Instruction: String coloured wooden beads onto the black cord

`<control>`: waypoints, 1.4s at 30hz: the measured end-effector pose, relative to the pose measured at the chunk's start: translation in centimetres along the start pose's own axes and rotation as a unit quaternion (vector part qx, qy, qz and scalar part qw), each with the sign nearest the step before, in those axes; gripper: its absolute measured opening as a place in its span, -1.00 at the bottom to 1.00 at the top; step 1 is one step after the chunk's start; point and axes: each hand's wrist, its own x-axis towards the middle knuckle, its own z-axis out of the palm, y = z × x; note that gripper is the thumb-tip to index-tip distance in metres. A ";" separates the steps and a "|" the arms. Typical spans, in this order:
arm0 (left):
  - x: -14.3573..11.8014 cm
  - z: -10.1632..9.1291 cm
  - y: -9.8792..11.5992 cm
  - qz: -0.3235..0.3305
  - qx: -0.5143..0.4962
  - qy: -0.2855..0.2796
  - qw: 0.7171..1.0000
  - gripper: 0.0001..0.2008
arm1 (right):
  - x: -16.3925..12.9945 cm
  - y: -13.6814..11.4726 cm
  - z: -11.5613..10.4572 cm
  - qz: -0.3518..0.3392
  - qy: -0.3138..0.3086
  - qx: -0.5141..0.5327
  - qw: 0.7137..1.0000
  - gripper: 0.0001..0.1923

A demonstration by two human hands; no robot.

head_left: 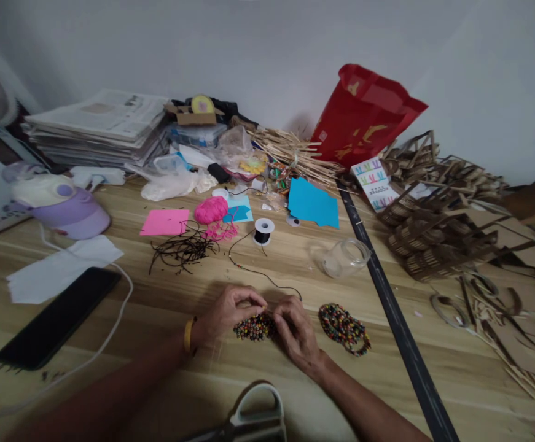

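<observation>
My left hand (227, 313) and my right hand (297, 332) meet over a small cluster of multicoloured beads (253, 328) on the wooden table (166, 344). Both pinch at the beads, fingers curled. A thin black cord (267, 277) runs from my fingertips back to a black thread spool (263, 231). A yellow band (188, 335) sits on my left wrist. A finished pile of beaded strands (343, 328) lies just right of my right hand.
A black phone (59, 317) with white cable lies at left, beside white paper. Behind are black cord scraps (182, 248), pink yarn (210, 210), blue paper (313, 202), a glass jar (345, 258), newspapers (96, 126), a red bag (363, 116), cardboard pieces (446, 227) and scissors (255, 414).
</observation>
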 end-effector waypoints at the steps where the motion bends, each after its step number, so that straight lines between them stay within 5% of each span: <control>1: 0.1 -0.1 0.0 -0.003 0.000 0.001 1.000 -0.86 | 0.0 0.0 0.0 0.005 0.000 0.003 1.000 -0.87; 12: 1.1 0.8 0.0 -0.032 -0.046 0.013 0.998 -0.83 | 0.7 0.0 -0.1 0.010 0.030 0.026 0.999 -0.89; 42: 0.4 0.8 -1.1 0.001 -0.022 0.024 0.999 -0.89 | 0.5 0.2 -0.2 -0.001 -0.014 -0.022 1.000 -0.88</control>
